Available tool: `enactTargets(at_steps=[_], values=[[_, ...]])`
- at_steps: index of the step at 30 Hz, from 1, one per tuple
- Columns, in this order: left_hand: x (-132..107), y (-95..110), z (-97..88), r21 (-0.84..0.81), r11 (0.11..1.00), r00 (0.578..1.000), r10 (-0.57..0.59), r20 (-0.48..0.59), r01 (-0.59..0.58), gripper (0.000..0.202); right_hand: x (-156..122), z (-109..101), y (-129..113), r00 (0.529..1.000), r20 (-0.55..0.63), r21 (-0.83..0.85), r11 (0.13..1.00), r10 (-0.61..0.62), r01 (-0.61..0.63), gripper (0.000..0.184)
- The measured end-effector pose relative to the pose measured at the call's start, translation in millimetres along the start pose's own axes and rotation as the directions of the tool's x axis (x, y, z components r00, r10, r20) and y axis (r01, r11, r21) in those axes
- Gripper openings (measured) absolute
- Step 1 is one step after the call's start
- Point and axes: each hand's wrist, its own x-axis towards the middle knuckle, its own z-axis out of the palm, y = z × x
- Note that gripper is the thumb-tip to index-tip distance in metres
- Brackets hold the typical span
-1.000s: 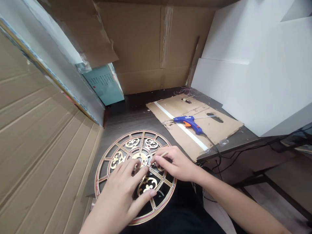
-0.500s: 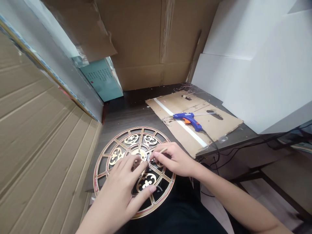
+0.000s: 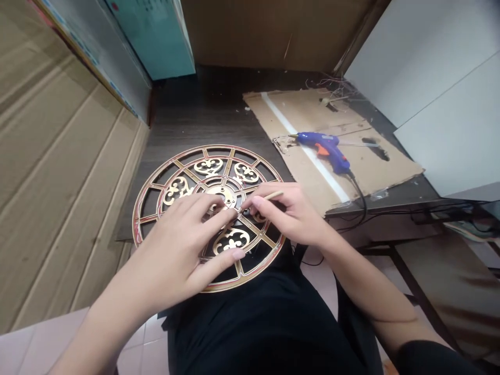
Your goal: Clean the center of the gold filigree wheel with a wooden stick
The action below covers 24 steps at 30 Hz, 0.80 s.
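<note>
A round gold and black openwork disc (image 3: pixel 187 172) with scroll ornaments lies half on the dark table's front edge, half over my lap. My left hand (image 3: pixel 183 247) rests flat on the disc, fingers stretched toward its gold hub (image 3: pixel 224 195). My right hand (image 3: pixel 285 213) pinches a thin wooden stick (image 3: pixel 272 195) whose tip meets the disc beside the hub, right at my left fingertips.
A blue and orange glue gun (image 3: pixel 324 148) lies on a cardboard sheet (image 3: pixel 304 112) at the right, its black cord dropping over the table edge. Cardboard panels stand left and behind, white boards (image 3: pixel 437 94) at the right, a teal box (image 3: pixel 156 36) at the back.
The view has tilted down, bringing my lap and the floor into sight. Both hands keep the same hold at the disc's hub.
</note>
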Motion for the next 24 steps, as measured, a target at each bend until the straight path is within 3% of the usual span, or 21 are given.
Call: enactTargets(at_steps=[18, 24], values=[[2.4, 1.8, 0.8, 0.103, 0.994, 1.000, 0.020, 0.020, -0.022, 0.050, -3.1, -0.1, -2.6, 0.999, 0.023, -0.078, 0.997, -0.028, 0.029, 0.026], [2.1, 0.6, 0.6, 0.061, 0.998, 0.999, 0.017, 0.027, -0.019, 0.051, -3.4, 1.9, -2.8, 0.999, 0.013, -0.094, 0.995, -0.031, 0.032, 0.028]])
